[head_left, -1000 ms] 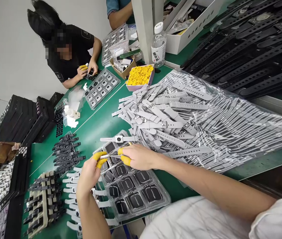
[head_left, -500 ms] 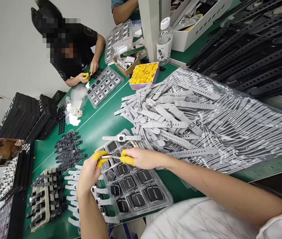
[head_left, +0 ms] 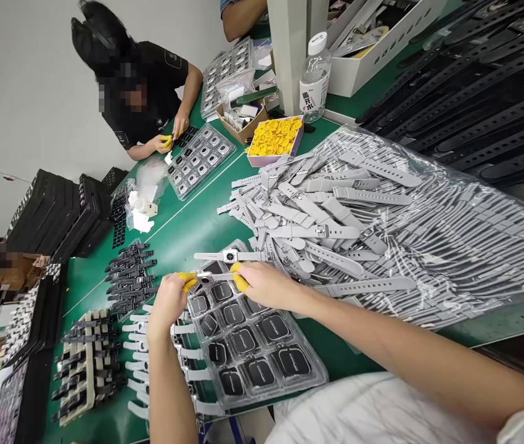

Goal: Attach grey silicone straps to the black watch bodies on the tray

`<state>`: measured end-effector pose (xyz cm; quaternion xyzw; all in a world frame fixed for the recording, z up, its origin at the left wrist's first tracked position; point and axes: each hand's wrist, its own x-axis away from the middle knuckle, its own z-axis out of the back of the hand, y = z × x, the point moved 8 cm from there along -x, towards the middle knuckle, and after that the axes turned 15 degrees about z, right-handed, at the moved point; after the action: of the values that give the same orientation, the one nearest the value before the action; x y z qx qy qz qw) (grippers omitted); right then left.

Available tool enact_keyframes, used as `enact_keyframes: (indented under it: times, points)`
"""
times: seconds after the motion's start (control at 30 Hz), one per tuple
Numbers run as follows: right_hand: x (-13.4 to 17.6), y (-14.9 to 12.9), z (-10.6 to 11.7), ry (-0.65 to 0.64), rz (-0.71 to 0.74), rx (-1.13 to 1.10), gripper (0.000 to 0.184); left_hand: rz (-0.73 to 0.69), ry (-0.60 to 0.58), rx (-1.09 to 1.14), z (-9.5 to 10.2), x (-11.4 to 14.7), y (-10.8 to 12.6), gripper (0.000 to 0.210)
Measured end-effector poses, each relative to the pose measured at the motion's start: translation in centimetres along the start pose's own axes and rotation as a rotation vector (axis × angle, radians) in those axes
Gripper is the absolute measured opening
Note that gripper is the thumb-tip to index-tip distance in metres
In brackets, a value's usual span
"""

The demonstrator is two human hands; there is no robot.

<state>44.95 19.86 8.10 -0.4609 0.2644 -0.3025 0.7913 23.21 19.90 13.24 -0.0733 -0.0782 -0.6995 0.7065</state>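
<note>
Over a clear plastic tray [head_left: 318,367] with dark pieces, the left hand [head_left: 167,302] keeps its grip pinched on a silver watch case [head_left: 204,275], the right hand [head_left: 259,283] on its light-grey strap [head_left: 221,277] — some grey-strapped watches [head_left: 192,353] seem done, many loose grey straps [head_left: 306,205] remain.

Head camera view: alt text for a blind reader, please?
A person's left hand holds a silver watch case, right hand a pale strap, over a clear tray of black squares. Grey straps lie heaped nearby on a green table.
</note>
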Motion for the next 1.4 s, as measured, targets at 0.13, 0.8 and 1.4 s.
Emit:
enact_keyframes:
  times: [0.13,0.8,1.4]
  points:
    - [-0.7,1.0,-0.5,0.038,-0.062,0.205,0.021,-0.017,-0.027,0.052,-1.5,-2.5,-0.1,0.024]
    - [5.7,-1.8,11.3,0.359,0.040,0.888,0.029,0.104,0.217,-0.029,-3.1,1.5,-2.7,0.022]
    - [7.2,-5.9,10.7,0.508,0.341,-0.153,0.021,0.226,0.126,0.863,0.9,3.6,3.2,0.024]
